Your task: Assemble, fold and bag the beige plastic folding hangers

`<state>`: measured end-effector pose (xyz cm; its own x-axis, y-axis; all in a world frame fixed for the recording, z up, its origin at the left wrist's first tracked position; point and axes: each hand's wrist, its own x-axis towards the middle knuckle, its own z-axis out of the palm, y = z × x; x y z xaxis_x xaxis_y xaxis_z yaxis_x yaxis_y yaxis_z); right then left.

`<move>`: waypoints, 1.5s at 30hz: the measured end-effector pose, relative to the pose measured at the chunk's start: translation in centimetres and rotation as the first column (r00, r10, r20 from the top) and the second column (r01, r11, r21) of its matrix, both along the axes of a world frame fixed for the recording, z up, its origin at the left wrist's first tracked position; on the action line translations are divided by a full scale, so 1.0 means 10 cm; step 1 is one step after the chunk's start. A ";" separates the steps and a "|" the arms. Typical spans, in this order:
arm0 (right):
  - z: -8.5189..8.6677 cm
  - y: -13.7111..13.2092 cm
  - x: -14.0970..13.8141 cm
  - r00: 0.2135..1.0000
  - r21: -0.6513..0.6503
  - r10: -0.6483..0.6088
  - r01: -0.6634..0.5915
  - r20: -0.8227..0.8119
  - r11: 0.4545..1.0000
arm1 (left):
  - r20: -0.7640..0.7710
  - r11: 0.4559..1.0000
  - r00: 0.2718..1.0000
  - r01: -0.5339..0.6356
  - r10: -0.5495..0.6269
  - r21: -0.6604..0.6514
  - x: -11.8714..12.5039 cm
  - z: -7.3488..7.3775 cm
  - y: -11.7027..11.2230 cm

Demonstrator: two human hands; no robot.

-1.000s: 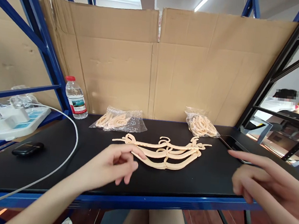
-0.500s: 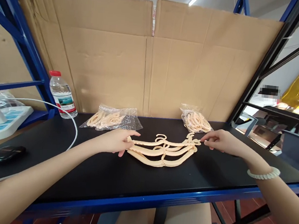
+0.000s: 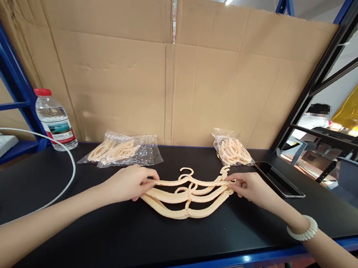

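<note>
To the left of the hangers (image 3: pixel 172 198), a bare forearm is stretched in, and the left hand (image 3: pixel 131 182) is held palm down, the near end of the rearmost hanger (image 3: pixel 204 182) pinched between thumb and fingers. The hangers are laid overlapping on the black tabletop (image 3: pixel 106 245). To their right, that hanger's other end is pinched by the right hand (image 3: pixel 253 188), fingers bent, wrist circled by a pale bracelet (image 3: pixel 305 230).

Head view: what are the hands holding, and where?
The rearmost cream hanger, pinched at its two ends: left hand at the left end, right hand at the right.
</note>
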<state>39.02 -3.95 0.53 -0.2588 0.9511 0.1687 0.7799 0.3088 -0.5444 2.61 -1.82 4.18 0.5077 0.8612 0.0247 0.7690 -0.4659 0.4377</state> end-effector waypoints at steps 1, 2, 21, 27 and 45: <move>0.01 0.00 0.00 1.000 0.022 -0.009 0.009 -0.002 1.000 | 0.005 1.000 1.000 -0.001 0.001 0.025 0.00 0.00 0.00; 0.03 -0.01 0.00 1.000 0.047 -0.016 0.016 -0.001 0.999 | 0.005 0.998 1.000 -0.005 0.004 0.060 0.01 0.01 0.00; 0.34 0.46 -0.48 0.976 0.179 -0.014 0.054 -0.215 0.982 | 0.653 0.964 0.721 -0.260 0.230 -0.053 -0.12 -0.02 0.10; 0.28 0.52 -0.59 0.797 0.032 0.043 -0.030 -0.602 0.999 | 0.770 0.919 0.502 -0.224 0.394 -0.324 -0.06 -0.06 0.04; 0.10 0.28 -0.72 0.451 -0.068 -0.083 0.048 -0.888 0.996 | 0.761 0.952 0.574 -0.229 0.301 -0.204 0.07 -0.25 -0.11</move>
